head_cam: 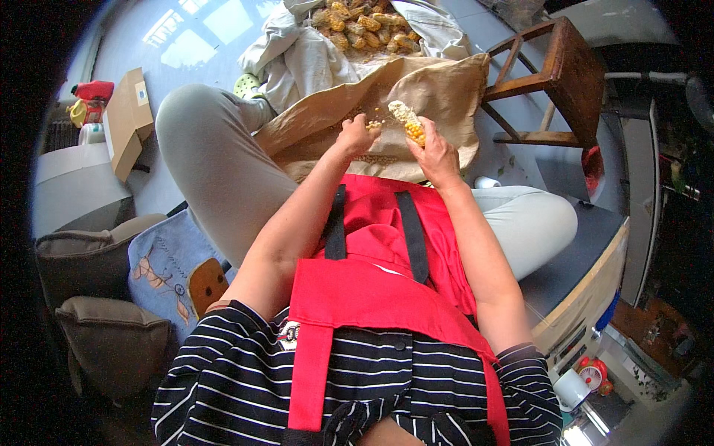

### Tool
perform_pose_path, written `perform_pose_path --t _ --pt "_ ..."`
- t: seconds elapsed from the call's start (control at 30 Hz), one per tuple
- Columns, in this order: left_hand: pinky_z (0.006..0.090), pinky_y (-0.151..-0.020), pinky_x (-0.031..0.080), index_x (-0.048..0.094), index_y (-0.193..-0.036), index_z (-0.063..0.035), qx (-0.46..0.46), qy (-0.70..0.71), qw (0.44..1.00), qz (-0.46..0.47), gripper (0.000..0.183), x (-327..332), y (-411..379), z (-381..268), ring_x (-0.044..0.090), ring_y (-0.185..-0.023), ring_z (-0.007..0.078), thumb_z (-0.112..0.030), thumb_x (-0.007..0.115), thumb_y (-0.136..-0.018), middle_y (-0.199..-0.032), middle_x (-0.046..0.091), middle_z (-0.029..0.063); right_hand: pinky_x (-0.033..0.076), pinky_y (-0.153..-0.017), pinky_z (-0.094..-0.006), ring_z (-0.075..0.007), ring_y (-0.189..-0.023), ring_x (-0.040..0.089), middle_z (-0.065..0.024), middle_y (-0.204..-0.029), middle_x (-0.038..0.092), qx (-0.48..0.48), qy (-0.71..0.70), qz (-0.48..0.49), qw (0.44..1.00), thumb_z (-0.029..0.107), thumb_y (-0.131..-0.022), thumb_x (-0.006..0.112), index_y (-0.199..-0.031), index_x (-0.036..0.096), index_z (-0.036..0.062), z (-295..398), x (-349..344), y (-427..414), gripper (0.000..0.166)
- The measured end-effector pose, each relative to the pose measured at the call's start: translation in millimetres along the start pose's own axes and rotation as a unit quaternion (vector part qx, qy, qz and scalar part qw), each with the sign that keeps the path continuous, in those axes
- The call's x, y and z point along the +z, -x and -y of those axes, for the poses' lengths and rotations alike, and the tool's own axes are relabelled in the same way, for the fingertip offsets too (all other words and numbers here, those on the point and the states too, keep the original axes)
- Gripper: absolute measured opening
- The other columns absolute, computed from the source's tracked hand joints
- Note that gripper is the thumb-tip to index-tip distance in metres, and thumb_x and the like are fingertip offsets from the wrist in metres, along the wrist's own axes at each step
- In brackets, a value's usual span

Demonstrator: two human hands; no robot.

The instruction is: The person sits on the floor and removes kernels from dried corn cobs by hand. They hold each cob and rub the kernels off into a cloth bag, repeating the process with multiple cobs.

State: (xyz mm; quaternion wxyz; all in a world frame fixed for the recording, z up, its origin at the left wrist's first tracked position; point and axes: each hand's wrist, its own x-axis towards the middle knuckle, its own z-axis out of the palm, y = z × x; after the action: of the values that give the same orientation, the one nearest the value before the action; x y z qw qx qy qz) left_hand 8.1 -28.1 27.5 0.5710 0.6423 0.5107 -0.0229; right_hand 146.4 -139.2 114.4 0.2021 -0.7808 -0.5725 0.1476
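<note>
A partly shelled corn cob (410, 124) is in my right hand (439, 156). Its upper end is bare and pale, while yellow kernels still cover the part near my fingers. My left hand (355, 135) is apart from the cob, to its left, with curled fingers. Loose corn kernels (372, 126) show at its fingertips, and a few seem to be in the air beside them. Below both hands a brown woven sack (440, 83) is spread out, with shelled kernels (375, 160) scattered on it.
Beyond the sack, a pale sack (312, 53) lies open around a heap of corn cobs (368, 28). A wooden stool (574, 83) lies tipped at the right. An open cardboard box (131, 122) stands at the left. My bent knees flank the brown sack.
</note>
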Motion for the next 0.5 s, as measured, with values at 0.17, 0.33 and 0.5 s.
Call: perform_pose_path --t 0.17,0.33,0.5 --pt "0.0375 -0.082 0.043 0.048 -0.114 -0.0019 0.092 0.047 0.991 0.091 0.049 -13 1 -15 0.056 -0.093 0.0236 -0.032 0.059 -0.077 -0.096 0.059 0.0129 0.045 -0.068 -0.0449 -0.0384 -0.080 0.057 -0.0206 -0.088 0.059 0.044 -0.039 0.006 0.998 0.027 -0.077 0.059 -0.113 0.040 0.0088 2 -2 -2 0.045" --pt "0.0274 -0.071 0.049 0.050 -0.105 -0.0007 0.000 0.411 0.875 0.254 0.030 -10 19 -37 0.056 -0.078 0.0127 -0.019 0.057 -0.082 -0.089 0.058 0.0044 0.043 -0.075 -0.0441 -0.0384 -0.087 0.055 -0.0234 -0.095 0.057 0.030 -0.104 0.005 0.994 0.019 -0.075 0.056 -0.116 0.039 0.0064 -1 2 -3 0.047" --pt "0.0259 -0.071 0.050 0.052 -0.094 0.0010 -0.011 0.504 0.824 0.259 0.020 -9 17 -34 0.057 -0.074 0.0147 -0.017 0.051 -0.085 -0.085 0.056 0.0070 0.043 -0.078 -0.0436 -0.0378 -0.091 0.054 -0.0237 -0.099 0.055 0.010 -0.111 0.026 0.993 0.015 -0.074 0.055 -0.119 0.037 0.0051 -4 4 -4 0.050"
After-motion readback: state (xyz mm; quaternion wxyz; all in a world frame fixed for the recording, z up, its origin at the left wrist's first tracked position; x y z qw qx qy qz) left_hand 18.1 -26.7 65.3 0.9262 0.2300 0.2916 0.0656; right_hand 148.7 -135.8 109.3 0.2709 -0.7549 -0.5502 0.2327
